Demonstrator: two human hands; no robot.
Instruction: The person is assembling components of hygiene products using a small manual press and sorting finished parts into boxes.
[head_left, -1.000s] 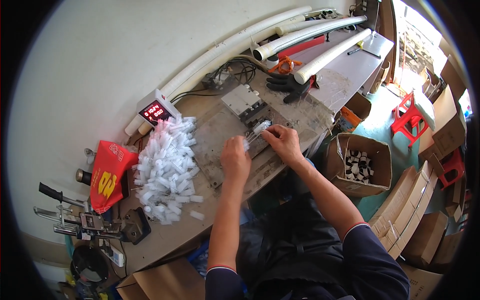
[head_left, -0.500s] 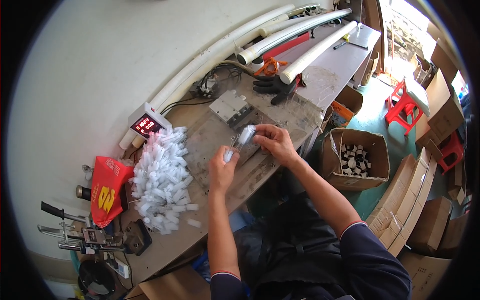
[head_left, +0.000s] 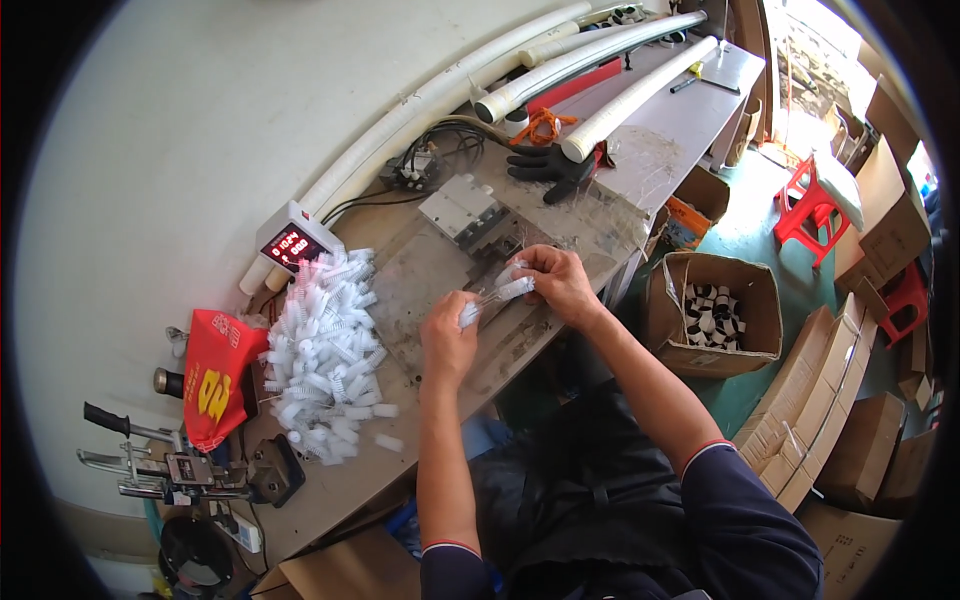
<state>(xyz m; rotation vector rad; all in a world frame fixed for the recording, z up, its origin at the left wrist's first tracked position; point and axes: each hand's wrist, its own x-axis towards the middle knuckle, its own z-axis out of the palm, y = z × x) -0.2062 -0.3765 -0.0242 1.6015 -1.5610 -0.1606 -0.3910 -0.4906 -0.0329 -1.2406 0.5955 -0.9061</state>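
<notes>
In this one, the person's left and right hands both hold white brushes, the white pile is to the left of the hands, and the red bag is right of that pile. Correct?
Not quite: the red bag is left of the white pile, as the head view shows. The left hand and right hand do hold white brushes, right of the pile.

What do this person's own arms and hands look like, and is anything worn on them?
The left hand and right hand are ordinary human ones, with no gloves; I see no watch or bracelet. The forearms are uncovered up to short, dark navy sleeves: the left sleeve and right sleeve both end in thin white-and-red trim. No cables run along either arm.
</notes>
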